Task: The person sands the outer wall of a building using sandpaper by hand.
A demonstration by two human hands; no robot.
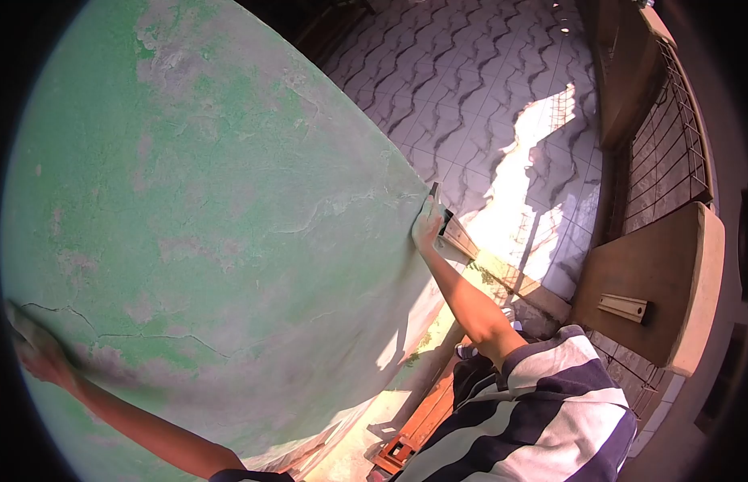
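A green wall (229, 217) with worn grey patches and cracks fills the left of the view. My left hand (40, 349) rests against it at the far left, fingers stretched out and holding nothing I can see. At the wall's right edge, my right hand (426, 226) is closed round a dark, flat tool (434, 189). Only narrow parts of the tool show beside the fingers, so its exact kind cannot be made out. Near my left hand a thin crack (157, 336) runs across the paint.
Beyond the wall's edge lies a tiled floor (438, 72) with wavy dark veins and a bright sun patch. An orange wooden bench or plank (426, 422) is below me. At the right stand a brown parapet (639, 281) and a metal grille (667, 140).
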